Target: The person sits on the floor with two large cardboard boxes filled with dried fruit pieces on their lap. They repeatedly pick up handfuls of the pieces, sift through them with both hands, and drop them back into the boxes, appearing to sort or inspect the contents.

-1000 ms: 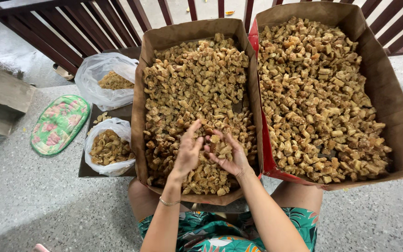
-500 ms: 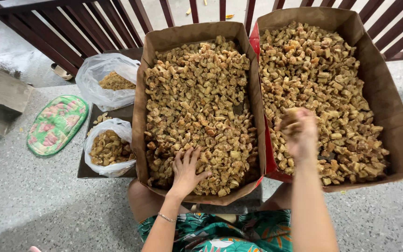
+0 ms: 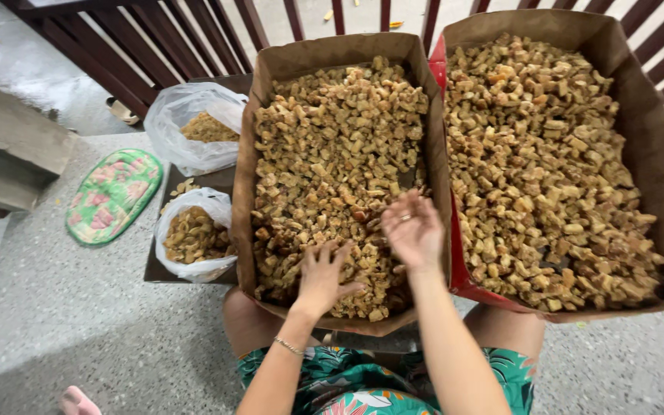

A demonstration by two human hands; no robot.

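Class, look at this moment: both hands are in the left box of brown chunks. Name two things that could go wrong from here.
The left box seems to rest partly on the person's lap, so pressing with the left hand might tip it. The right hand works near the wall shared with the right box; chunks could flick across.

A home porch or veranda floor, used as a spot for sorting food by hand.

The ground is speckled grey terrazzo point(image 3: 78, 323), with a dark wooden railing point(image 3: 155, 46) running from ten to two o'clock and a concrete step point(image 3: 9, 154) at nine. A flowered mat point(image 3: 113, 196) lies at nine o'clock. The person sits on the floor at six, with two paper-lined cardboard boxes point(image 3: 270, 77) of brown pieces at twelve and two o'clock and plastic bags point(image 3: 194, 115) at ten.
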